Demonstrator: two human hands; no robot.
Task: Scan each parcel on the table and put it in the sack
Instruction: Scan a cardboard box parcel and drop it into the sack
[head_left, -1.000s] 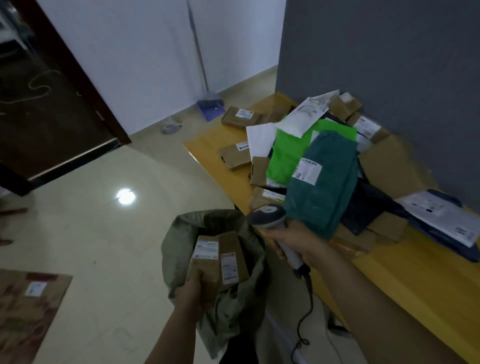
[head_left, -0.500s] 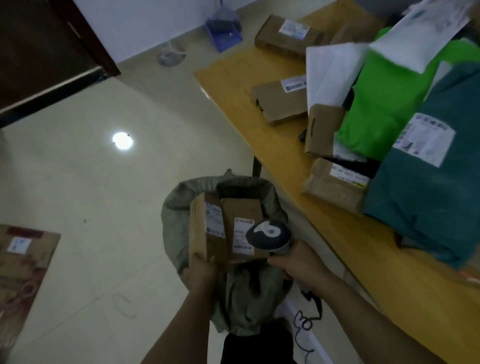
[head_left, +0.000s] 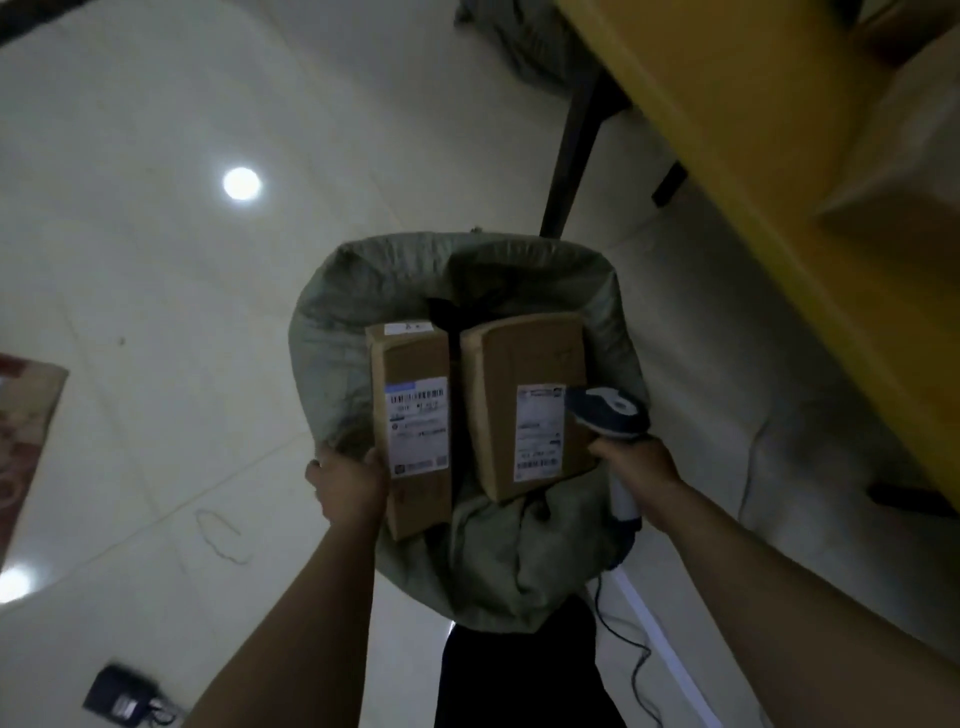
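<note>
The left box (head_left: 415, 415) and right box (head_left: 524, 405) hang over the open sack (head_left: 332, 332), mid-frame. The left hand (head_left: 350, 488) grips the left box's edge. The right hand (head_left: 636, 467) is wrapped round the scanner (head_left: 608, 410), just beside the right box. I think it's drop-in time: next, let go so both fall in.
</note>
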